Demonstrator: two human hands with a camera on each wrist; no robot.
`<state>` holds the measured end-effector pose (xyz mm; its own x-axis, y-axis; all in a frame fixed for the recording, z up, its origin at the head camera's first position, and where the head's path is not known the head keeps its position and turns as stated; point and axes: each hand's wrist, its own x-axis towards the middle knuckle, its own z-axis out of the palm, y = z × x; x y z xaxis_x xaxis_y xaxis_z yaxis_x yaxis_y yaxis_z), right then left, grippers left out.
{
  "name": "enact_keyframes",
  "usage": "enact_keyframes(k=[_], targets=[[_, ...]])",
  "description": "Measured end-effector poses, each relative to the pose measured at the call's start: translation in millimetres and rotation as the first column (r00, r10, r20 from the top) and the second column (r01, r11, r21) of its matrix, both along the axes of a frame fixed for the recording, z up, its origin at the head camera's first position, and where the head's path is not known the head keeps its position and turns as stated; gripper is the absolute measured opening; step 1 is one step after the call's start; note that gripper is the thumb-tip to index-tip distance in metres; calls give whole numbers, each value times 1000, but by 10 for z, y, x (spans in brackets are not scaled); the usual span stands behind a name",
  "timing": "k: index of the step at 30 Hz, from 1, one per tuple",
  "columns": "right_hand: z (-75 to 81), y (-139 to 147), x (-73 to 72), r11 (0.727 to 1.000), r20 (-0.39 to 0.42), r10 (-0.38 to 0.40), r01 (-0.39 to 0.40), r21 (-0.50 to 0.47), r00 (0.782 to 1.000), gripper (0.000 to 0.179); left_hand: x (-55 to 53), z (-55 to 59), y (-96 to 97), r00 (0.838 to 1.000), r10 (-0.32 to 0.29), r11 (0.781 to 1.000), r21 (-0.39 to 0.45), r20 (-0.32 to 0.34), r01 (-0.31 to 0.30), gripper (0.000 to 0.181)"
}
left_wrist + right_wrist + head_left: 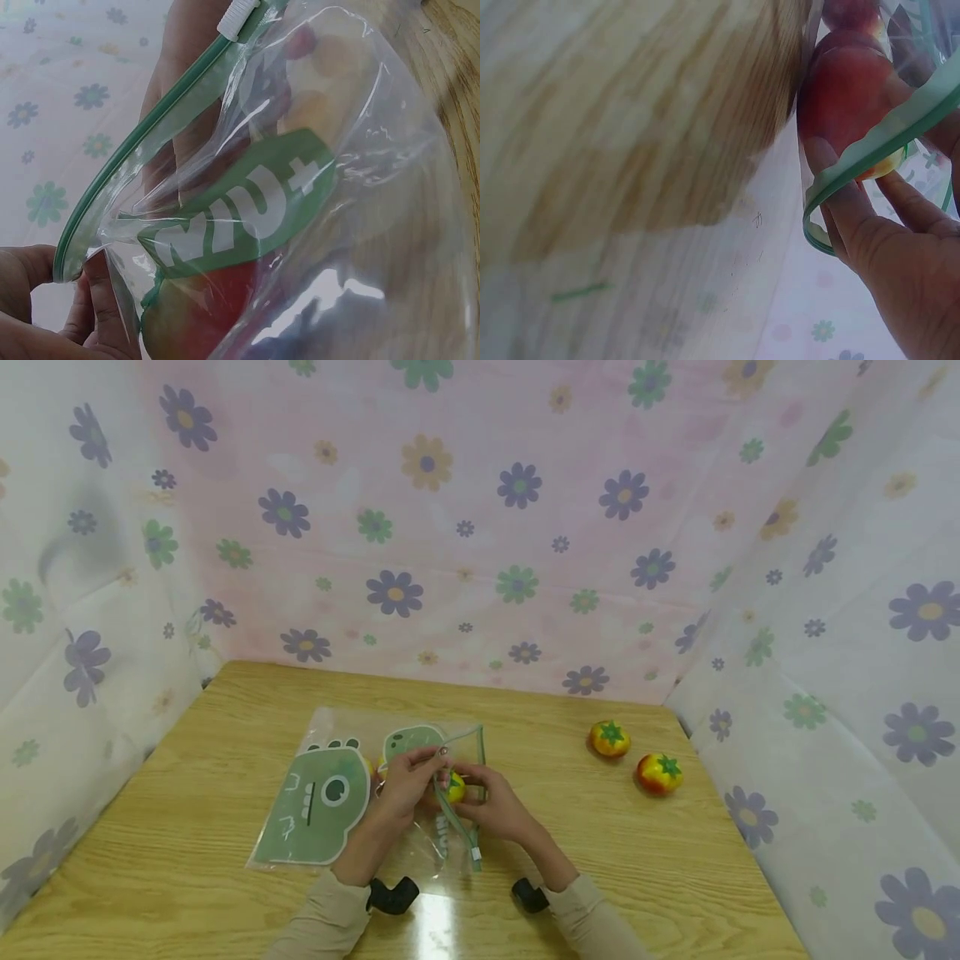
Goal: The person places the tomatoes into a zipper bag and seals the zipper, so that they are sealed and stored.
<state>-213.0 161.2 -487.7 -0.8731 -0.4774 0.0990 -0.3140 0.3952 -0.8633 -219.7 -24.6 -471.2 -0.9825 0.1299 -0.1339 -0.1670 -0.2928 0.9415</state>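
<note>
Tabletop (660, 868), two hands (405, 785) (495, 802), one bag (318, 814), two loose fruits (609, 740) (658, 775)

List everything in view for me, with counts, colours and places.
Table: 1, wood-toned, beneath the work
Floral cloth: pink and white, around back and sides; panel count unclear
Plastic bag: 1, clear with green prints and green edging, on the table
Slider: 1, white, on the edging
Held fruit: 1, red and yellow, at the bag's mouth
Inner fruit: count unclear, reddish, deeper inside
Loose fruits: 2, red-yellow with green tops, table's right
Wrist devices: 2, black, low in head view
Sleeves: 2, beige, forearms
Left hand: 1, bare, pinching the edging
Right hand: 1, bare, gripping the held fruit
</note>
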Motion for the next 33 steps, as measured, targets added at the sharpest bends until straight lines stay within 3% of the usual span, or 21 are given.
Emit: enact_keyframes(k=[15,23,28,33], targets=[[17,-71,-21,992,28,104,-102,-73,994,59,-13,11,27,999,49,999,15,-6,-49,25],[24,-54,11,989,13,142,-141,-47,990,61,5,2,11,999,50,999,22,-3,-50,26],[39,-22,43,996,6,72,-71,-56,997,54,1,-21,6,999,51,998,24,3,-51,25],[27,43,42,992,-4,-54,53,-114,999,43,7,-24,5,998,60,998,-2,3,-60,24]])
